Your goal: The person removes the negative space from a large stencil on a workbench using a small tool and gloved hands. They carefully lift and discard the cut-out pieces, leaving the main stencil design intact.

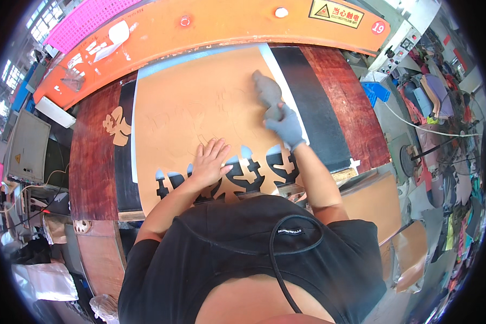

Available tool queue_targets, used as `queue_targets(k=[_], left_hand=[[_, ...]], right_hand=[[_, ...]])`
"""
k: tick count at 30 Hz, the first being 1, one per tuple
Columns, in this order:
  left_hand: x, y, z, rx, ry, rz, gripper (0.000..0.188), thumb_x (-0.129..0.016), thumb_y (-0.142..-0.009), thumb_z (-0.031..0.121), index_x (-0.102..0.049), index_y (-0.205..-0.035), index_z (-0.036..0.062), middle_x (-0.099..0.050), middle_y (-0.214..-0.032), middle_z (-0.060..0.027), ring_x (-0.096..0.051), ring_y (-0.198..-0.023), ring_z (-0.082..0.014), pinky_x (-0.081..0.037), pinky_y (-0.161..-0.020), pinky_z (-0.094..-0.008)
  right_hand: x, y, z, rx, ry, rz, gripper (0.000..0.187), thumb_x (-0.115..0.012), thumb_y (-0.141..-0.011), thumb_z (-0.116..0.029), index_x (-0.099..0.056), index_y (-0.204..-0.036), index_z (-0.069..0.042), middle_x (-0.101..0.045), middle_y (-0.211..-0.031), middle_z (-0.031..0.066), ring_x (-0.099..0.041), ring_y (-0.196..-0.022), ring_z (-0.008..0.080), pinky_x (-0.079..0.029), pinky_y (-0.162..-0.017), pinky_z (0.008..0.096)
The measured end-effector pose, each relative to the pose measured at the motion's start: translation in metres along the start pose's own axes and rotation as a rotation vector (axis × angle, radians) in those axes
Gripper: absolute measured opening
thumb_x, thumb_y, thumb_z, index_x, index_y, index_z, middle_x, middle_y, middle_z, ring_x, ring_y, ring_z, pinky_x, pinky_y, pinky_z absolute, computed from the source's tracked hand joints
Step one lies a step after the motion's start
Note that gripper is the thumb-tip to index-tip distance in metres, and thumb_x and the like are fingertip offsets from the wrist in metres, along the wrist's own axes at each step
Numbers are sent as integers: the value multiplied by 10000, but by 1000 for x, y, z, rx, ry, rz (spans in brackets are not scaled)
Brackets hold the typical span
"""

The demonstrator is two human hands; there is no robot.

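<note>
A large tan sheet [194, 92] lies over a pale blue-white board [283, 89] on the press table. Its near edge has a row of cut-out gaps, and faint curved outlines mark its middle. My left hand [210, 159], bare, rests flat on the sheet just behind the gaps, fingers stretched out. On my right hand [288, 128] is a grey glove; its fingers close on the near end of a grey, wavy-edged shape [267, 90] that looks like a cutting die, at the sheet's right side. The glove hides part of that end.
An orange press beam [200, 29] spans the far side. Cut tan pieces [117, 127] lie left of the sheet on the dark red tabletop [94, 156]. At right are a control box [399, 51], a blue plastic item [375, 93] and piled coloured scraps [437, 102].
</note>
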State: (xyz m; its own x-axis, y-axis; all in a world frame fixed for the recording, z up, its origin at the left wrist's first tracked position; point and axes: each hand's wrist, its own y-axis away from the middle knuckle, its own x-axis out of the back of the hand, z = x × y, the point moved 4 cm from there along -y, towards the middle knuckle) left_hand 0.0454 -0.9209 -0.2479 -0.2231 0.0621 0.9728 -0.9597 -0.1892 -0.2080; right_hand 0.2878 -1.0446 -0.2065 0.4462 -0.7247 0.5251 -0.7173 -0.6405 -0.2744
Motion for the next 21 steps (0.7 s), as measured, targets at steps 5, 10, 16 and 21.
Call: queue_targets(k=[5, 10, 16, 21], left_hand=[[-10, 4, -2, -46, -37, 147, 596, -607, -805, 384, -451, -1301, 94, -363, -1399, -117, -303, -1298, -316, -257, -994, -536], [-8, 3, -2, -55, -52, 153, 590, -591, -814, 384, -445, -1307, 96, -356, -1408, -117, -303, -1304, -313, -249, -1004, -550], [-8, 4, 1, -62, -68, 119, 601, -602, -806, 370, -437, -1308, 86, -351, -1408, -125, -296, -1307, -317, -263, -994, -551], [-6, 7, 4, -49, -13, 97, 574, -556, -844, 390, -423, -1323, 102, -324, -1430, -117, -238, -1350, -311, -221, -1034, -570]], right_hand=[[51, -13, 32, -104, -974, -66, 336, -631, -828, -269, -542, -1078, -64, -533, -760, -13, -500, -615, 73, -409, -537, 211], [120, 5, 58, -159, -374, 215, 555, -719, -756, -209, -485, -1212, 3, -570, -877, 18, -545, -762, 85, -441, -650, 211], [130, 49, 79, -190, 878, 161, 714, -714, -687, -306, -447, -1281, -13, -480, -1223, 277, -519, -1069, 384, -442, -872, 442], [102, 38, 44, 219, 757, 246, 665, -681, -722, -361, -479, -1255, -18, -453, -1251, 296, -441, -1159, 426, -379, -955, 468]])
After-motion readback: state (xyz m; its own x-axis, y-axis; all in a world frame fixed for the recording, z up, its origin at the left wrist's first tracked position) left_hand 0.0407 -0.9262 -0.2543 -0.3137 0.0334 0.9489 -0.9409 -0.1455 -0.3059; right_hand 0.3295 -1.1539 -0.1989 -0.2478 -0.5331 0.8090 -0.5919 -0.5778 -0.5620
